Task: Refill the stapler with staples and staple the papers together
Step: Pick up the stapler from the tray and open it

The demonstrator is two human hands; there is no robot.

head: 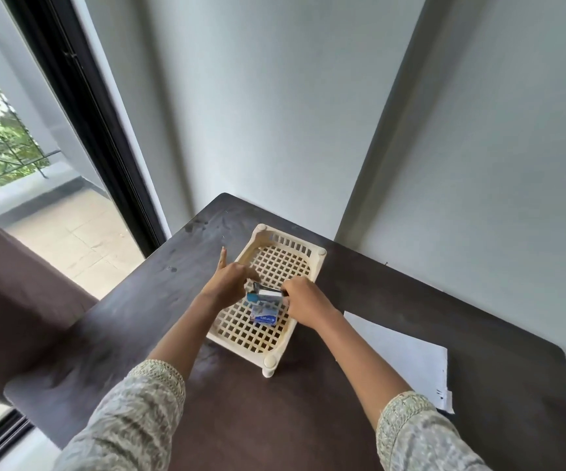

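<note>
A small dark and blue stapler (265,292) is held between both hands above a cream lattice tray (268,338). My left hand (227,282) grips its left end, with one finger pointing up and away. My right hand (303,300) grips its right end. A small blue staple box (263,314) lies on the tray's grid just below the stapler. White papers (407,355) lie flat on the dark table to the right of the tray.
The dark wooden table (247,413) stands in a corner against grey walls. A dark-framed window or glass door (81,107) runs along the left. A brown curtain (20,300) hangs at the left edge of the table.
</note>
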